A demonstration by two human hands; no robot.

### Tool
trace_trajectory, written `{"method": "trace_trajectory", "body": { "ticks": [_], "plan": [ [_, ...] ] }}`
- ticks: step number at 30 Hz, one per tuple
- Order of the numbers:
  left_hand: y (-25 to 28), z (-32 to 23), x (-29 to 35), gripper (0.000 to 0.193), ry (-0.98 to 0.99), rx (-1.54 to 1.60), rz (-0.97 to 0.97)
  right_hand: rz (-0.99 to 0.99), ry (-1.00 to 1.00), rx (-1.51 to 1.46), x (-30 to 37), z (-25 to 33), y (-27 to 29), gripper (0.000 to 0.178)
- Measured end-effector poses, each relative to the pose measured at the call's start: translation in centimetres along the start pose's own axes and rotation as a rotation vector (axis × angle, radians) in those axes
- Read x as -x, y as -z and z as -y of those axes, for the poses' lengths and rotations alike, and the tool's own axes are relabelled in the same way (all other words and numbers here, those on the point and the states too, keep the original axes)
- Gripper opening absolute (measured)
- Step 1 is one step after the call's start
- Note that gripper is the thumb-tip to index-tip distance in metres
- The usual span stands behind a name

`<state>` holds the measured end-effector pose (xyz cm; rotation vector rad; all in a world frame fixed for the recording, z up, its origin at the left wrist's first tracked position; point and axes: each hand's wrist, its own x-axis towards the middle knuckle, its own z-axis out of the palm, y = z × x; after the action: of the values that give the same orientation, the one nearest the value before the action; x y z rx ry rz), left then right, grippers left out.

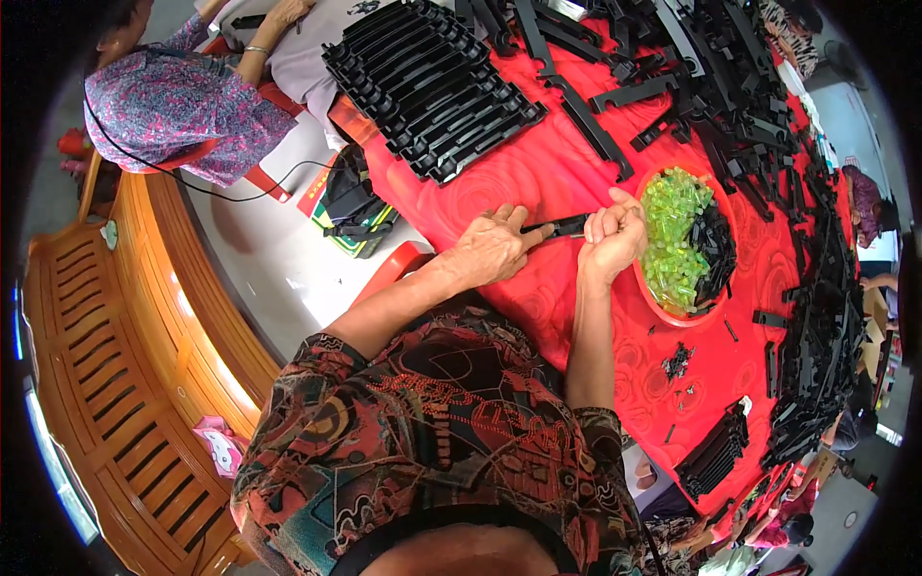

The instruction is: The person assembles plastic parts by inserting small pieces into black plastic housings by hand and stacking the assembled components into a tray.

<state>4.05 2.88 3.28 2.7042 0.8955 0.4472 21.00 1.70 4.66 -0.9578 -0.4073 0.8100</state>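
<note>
A black plastic strip (567,227) lies low over the red tablecloth, spanning the gap between my two hands. My left hand (495,248) is closed round its left end, with fingers bent over it. At the other end my right hand (613,240) is curled into a fist, thumb raised, and the strip runs into it. What else the right fingers may hold is hidden. Just right of that hand stands an orange-red bowl (663,315) with yellow-green translucent pieces (670,230) on its left side and small black parts (709,252) on its right.
A stack of long black parts (432,91) sits at the far left of the red tablecloth (538,317). Loose black strips (691,77) heap up along the far and right sides. Tiny black bits (678,361) lie near the bowl. Another person (182,115) sits at the upper left, beside a wooden bench (106,346).
</note>
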Motion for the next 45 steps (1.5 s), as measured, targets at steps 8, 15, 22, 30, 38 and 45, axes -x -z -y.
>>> {"method": "trace_trajectory", "body": {
  "ticks": [8,15,22,30,38,45],
  "plan": [
    [0.1,0.2,-0.1,0.050,0.002,0.042,-0.015,0.025,-0.026,-0.015,-0.5,0.2,-0.6,0.029],
    [0.1,0.1,-0.2,0.047,-0.006,0.030,-0.002,0.054,-0.055,-0.056,-1.1,-0.5,-0.9,0.030],
    [-0.4,0.3,-0.1,0.053,-0.006,0.053,-0.016,0.028,-0.081,-0.024,-1.3,-1.4,-0.9,0.029],
    [0.1,0.2,-0.2,0.047,-0.001,0.059,-0.027,-0.016,-0.091,-0.035,-1.4,-1.5,-1.3,0.027],
    [0.2,0.1,-0.2,0.047,-0.013,0.043,-0.008,0.023,-0.085,-0.007,-1.6,-1.9,-0.7,0.028],
    [0.4,0.1,-0.1,0.048,0.006,0.040,0.018,-0.035,-0.106,0.032,-1.3,-1.6,-1.7,0.025]
  ]
}}
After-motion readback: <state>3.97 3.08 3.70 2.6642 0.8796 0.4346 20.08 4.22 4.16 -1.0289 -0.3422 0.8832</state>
